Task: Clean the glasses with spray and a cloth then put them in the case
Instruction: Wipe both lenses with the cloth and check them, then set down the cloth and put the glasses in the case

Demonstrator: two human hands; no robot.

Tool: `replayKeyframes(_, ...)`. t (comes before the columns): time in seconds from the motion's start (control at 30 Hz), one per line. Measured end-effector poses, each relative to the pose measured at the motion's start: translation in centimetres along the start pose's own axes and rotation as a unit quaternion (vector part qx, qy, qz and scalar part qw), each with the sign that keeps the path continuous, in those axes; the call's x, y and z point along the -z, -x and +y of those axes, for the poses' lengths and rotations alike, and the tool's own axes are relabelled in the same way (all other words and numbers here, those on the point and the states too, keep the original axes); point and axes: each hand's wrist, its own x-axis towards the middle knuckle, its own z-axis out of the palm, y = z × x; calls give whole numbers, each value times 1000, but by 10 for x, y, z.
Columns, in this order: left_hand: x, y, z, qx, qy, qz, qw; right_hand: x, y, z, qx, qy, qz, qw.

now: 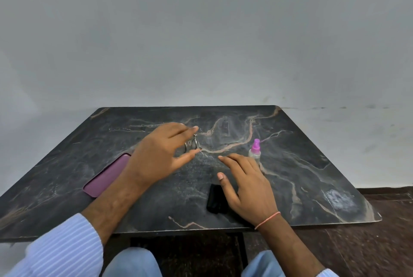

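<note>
Head camera looks down at a dark bench [312,165] with pale wavy lines. Left hand [156,156] is over the middle, fingers spread around the glasses [192,144], which lie folded on the bench; I cannot tell if it touches them. Right hand [248,185] is spread flat, holding nothing, partly over a black cloth [214,198] near the front edge. Pink-topped spray bottle [255,151] stands just behind that hand. Purple case [107,175] lies toward the left edge.

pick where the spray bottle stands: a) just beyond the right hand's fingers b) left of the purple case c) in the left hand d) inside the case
a: the spray bottle with the pink top stands upright on the table right behind the right hand.
</note>
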Motion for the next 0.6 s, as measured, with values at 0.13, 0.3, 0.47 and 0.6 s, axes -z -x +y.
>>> replayKeyframes(0.13,-9,-15,12,-15,-73,-128,989,0,0,0,3,-6,-1,1000)
replayKeyframes(0.3,-25,-31,31,62,-145,-267,951,2,0,1,12,-13,-4,1000)
replayKeyframes(0.47,-43,-40,53,85,-216,-333,914,6,2,1,5,-41,-44,998)
replayKeyframes(0.6,-55,-43,59,105,-231,-371,894,7,1,4,-6,-89,-97,991)
